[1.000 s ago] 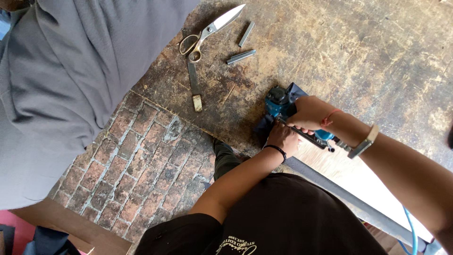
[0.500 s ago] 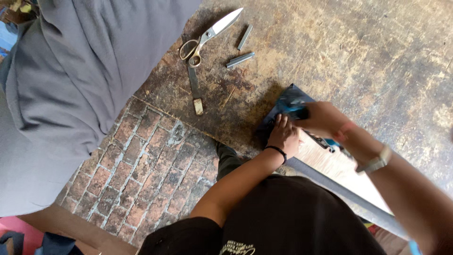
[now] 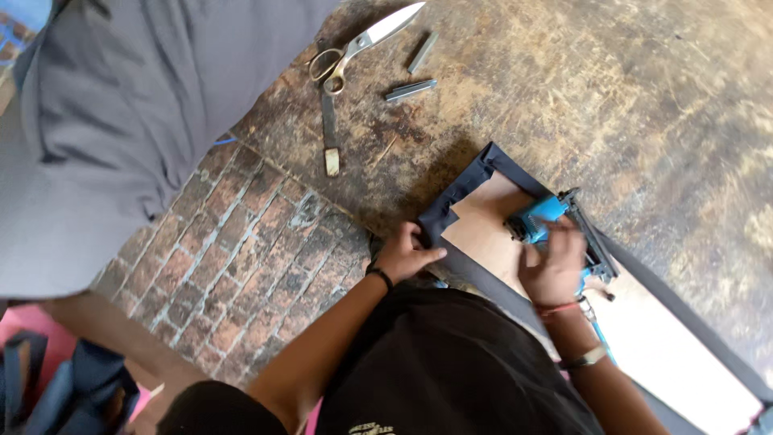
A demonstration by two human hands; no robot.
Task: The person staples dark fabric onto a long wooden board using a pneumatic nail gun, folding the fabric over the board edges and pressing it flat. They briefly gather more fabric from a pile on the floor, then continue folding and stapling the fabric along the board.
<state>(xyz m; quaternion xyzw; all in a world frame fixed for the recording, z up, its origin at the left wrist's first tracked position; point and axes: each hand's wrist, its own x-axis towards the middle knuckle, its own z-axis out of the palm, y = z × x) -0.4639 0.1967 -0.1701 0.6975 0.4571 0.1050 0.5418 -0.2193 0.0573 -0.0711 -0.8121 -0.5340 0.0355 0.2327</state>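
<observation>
While the left hand (image 3: 405, 256) presses flat, fingers together, on the dark fabric (image 3: 451, 200) folded over the corner of a pale board (image 3: 483, 229), the right hand (image 3: 554, 270) wraps its fingers shut around a blue staple gun (image 3: 555, 221) set on the board's top face near that corner. Gun looks dense, hard-shelled, best gripped by its handle as now. Fabric is soft, limp, likely to slip unless pinned at the fold. Board is stiff, smooth, flat. Worktable (image 3: 612, 97) is worn, scuffed wood, mottled brown. Further up it: steel scissors (image 3: 362, 44), two short grey metal bars (image 3: 411, 89), a thin dark strip tool (image 3: 328, 133). Brick floor (image 3: 241, 250) below; grey-clothed person (image 3: 121, 121) at the table's edge.
</observation>
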